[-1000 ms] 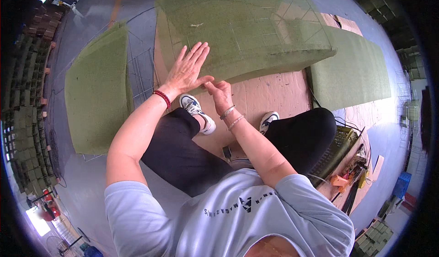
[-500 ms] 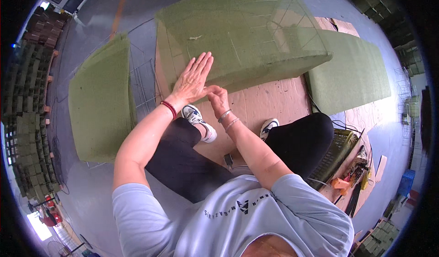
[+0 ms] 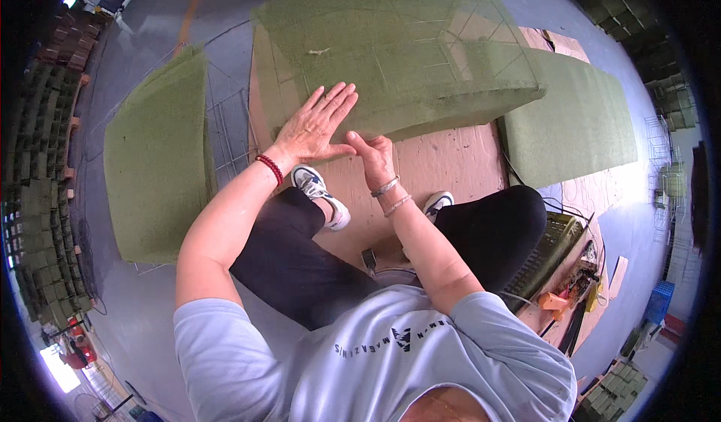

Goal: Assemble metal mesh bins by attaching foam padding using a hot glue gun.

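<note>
A large wire frame covered with green mesh lies in front of me, its bars showing through the cloth. My left hand is open, fingers stretched out over the near left edge of the mesh; whether it presses on the cloth I cannot tell. Close beside its thumb is my right hand, fingers curled in and thumb raised. Anything inside those curled fingers is hidden. A red bead bracelet circles my left wrist, and silvery bangles circle the right.
Green mesh-covered pieces stand to the left and right. Brown board lies under the middle frame and my shoes. A green crate and an orange tool are by my right knee. Stacked green bundles line the far left.
My right hand has drawn slightly right from the left thumb, and its own thumb has lifted. My left hand stays flat over the mesh. The view has shifted slightly.
</note>
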A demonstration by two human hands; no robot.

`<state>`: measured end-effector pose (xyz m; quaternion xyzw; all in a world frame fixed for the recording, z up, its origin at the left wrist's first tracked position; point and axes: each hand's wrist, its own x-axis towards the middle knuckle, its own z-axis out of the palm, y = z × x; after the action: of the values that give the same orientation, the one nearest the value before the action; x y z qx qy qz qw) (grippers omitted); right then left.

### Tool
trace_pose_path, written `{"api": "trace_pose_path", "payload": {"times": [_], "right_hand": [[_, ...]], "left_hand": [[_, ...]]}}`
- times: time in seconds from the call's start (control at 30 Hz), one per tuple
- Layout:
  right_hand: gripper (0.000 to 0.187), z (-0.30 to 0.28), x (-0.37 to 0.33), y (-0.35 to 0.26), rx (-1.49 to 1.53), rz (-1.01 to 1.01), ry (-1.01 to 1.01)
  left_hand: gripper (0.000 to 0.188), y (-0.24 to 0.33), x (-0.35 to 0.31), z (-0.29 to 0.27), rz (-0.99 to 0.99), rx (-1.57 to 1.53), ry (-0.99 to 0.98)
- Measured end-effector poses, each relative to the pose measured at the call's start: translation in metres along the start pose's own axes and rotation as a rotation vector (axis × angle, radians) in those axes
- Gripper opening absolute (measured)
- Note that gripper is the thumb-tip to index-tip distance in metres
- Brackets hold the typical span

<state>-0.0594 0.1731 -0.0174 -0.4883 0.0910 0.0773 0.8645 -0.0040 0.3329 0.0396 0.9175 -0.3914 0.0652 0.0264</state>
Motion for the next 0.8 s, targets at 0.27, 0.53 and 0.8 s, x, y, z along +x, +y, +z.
{"api": "trace_pose_path", "payload": {"times": [0.27,0.53,0.8], "right_hand": [[0.016,-0.018,0.011,0.02,-0.188,0.059,0.053],[0.018,-0.005,0.015,0.018,-0.189,-0.011,0.127],[0.018,-0.01,0.027,0.041,-0.111,0.015,0.026]], "left_hand": [[0.105,0.0,0.005,-0.002,0.002,0.034,-0.005],[0.103,0.001,0.001,-0.001,-0.014,0.024,-0.016],[0.105,0.002,-0.001,0.001,-0.017,0.031,-0.026]]}}
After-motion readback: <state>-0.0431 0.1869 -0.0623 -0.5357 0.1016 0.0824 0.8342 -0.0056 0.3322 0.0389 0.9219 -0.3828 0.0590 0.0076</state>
